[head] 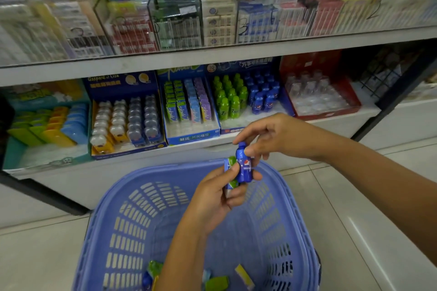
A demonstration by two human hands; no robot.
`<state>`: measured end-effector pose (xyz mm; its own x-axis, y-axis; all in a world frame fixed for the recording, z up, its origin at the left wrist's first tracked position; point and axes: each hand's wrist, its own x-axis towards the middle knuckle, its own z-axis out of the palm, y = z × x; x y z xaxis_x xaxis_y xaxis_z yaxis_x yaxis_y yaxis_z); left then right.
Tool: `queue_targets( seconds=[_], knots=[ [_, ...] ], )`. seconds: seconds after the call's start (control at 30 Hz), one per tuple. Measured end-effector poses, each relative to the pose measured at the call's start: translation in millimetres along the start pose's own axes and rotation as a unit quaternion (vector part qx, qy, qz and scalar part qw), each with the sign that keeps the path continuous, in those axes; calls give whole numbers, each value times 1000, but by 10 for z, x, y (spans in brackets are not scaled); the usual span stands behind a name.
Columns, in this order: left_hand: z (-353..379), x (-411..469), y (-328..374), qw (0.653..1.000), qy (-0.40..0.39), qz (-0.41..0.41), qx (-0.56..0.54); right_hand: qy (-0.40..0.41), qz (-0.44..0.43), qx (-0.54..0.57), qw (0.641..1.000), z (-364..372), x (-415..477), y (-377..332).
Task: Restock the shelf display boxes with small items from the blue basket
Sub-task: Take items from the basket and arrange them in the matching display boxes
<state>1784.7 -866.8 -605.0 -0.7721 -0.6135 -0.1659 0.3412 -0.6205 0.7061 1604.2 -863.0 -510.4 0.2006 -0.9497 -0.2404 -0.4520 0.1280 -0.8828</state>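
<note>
Blue basket [113,231], few small items [216,282]

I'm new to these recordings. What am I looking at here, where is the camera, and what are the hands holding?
There is no robot: a person wears one wide-angle camera on the head, looking down at their own bare hands in a shop aisle. The left hand holds a small blue bottle-shaped item and a green one behind it. The right hand pinches the blue one's cap. Below them stands the blue basket, with a few small items left at its bottom. Ahead, the lower shelf carries display boxes; one box holds matching green and blue bottles, probably where these go.
</note>
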Motion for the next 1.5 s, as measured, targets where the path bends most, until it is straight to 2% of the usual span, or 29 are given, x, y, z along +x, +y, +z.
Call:
queue_targets(
  seconds=[0.1,0.2,0.27,0.33,0.43,0.53,0.73,0.97,1.2,1.3,1.37,1.43,1.5],
  knots=[
    [-4,3,-31,1000,-10,-10,2,-12,28,-5,1000,-1,-1,60],
    [13,61,-95,998,60,-14,5,6,38,-44,998,-50,1,113],
    [-13,128,-130,988,150,-26,4,79,25,-92,992,-224,24,153],
    [-52,168,-137,976,213,-37,3,192,21,-161,968,-495,69,230],
    [-87,192,-105,970,233,-51,-42,314,36,-261,912,-882,182,387],
    [-121,219,-90,967,239,-61,-69,342,50,-292,892,-1094,382,523],
    [-260,233,-57,962,249,-48,-97,307,112,-255,910,-1196,724,623],
    [-220,282,-31,962,250,-28,-104,247,149,-308,907,-1230,824,679],
    [-90,156,81,971,199,-18,-130,259,164,-309,901,-1147,809,642],
    [-106,60,137,974,179,-6,-140,332,106,-327,879,-967,684,538],
    [-119,9,166,975,174,6,-136,355,43,-265,896,-670,541,370],
    [-109,-27,182,976,186,27,-110,271,15,-223,936,-259,391,165],
    [-90,-58,192,975,206,66,-59,175,23,-130,976,165,287,3]
  ],
)
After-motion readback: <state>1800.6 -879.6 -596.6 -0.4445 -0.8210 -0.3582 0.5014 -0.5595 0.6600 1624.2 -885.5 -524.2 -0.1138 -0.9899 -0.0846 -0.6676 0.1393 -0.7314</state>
